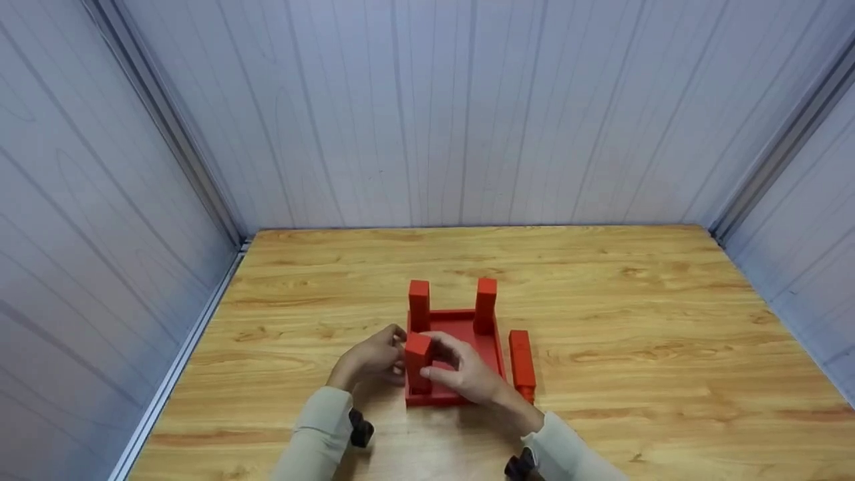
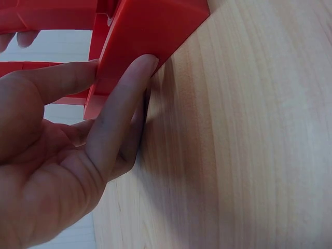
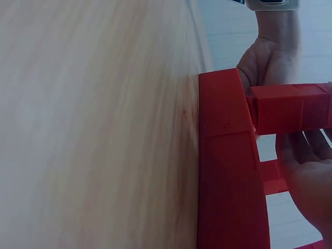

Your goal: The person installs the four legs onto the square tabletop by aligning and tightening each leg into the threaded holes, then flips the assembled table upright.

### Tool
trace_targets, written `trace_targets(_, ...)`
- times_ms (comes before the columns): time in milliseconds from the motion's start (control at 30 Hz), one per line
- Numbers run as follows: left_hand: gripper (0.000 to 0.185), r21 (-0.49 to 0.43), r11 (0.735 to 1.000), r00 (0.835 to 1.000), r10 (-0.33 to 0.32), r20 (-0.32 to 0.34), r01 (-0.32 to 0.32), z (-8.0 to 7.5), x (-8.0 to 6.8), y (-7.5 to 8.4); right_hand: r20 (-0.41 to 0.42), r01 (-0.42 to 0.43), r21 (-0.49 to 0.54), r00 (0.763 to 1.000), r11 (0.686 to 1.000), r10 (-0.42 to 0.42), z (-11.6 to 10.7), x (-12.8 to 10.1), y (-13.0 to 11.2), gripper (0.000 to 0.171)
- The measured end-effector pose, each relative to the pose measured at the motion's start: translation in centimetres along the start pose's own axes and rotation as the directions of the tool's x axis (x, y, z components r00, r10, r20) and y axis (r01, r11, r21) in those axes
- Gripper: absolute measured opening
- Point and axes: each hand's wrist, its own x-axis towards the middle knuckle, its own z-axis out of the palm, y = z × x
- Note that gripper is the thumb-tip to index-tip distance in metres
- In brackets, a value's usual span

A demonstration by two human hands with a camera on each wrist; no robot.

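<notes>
Your hands are both on the near-left leg (image 1: pixel 418 361) of the red flipped-over stool (image 1: pixel 461 334), which sits mid-desk (image 1: pixel 601 300). That leg stands upright, long axis straight up from the near-left corner of the seat. Your right hand (image 1: pixel 467 374) wraps it from the right side, grasping it, while your left hand (image 1: pixel 374 357) has straight-ish fingers pressed flat against the stool's left edge. A spare leg (image 1: pixel 522 364) lies flat just right of the stool, nearer your right hand.
</notes>
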Motion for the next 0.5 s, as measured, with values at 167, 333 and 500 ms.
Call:
trace_targets(167,0.037,0.024,1.0,1.0,-0.011,-0.007,0.011,0.0,-0.1,0.1,-0.038,-0.037,-0.091,0.999,0.995,0.034,0.2,0.0,-0.2,0.049)
trace_targets(333,0.036,0.017,1.0,1.0,-0.019,-0.008,0.019,0.0,-0.2,0.2,-0.077,-0.052,-0.129,0.996,0.99,0.042,0.7,0.0,-1.6,0.046)
trace_targets(500,0.039,0.027,1.0,1.0,-0.004,-0.01,0.005,0.1,-0.2,0.2,-0.116,-0.023,-0.152,0.993,0.988,0.005,1.0,0.1,-2.0,0.04)
